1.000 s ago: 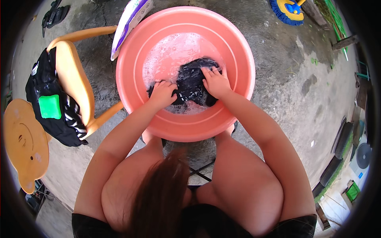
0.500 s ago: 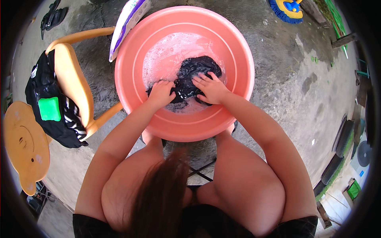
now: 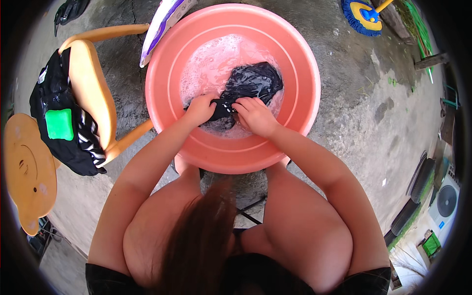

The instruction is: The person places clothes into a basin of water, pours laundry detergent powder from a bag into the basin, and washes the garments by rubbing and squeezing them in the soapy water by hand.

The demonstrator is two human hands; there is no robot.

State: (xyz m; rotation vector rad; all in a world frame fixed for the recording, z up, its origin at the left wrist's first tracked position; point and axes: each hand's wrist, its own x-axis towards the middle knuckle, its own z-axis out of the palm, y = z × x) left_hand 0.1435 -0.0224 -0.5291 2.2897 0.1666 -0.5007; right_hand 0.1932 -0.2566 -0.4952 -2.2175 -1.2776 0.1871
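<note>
A wet black garment (image 3: pixel 253 81) lies bunched in shallow, sudsy water inside a large pink basin (image 3: pixel 306 93). My left hand (image 3: pixel 200 109) grips the cloth's left part, fingers curled over it. Close beside it, my right hand (image 3: pixel 255 115) has its fingers bent and closed on the same cloth, near the middle. Between the two hands a short stretch of fabric shows, flecked with white foam. The bulk of the garment spreads beyond my right hand toward the basin's far right. Part of the cloth is hidden under my hands.
Left of the basin stands a small orange-yellow chair (image 3: pixel 91 88) with black clothing (image 3: pixel 51 93) and a green soap bar (image 3: pixel 59 125) on it. A white and purple bag (image 3: pixel 164 24) leans at the basin's far left. A blue and yellow brush head (image 3: pixel 363 17) lies far right.
My right hand has come down and left from lying spread on the garment, its fingers now bent onto the cloth. The view has shifted slightly.
</note>
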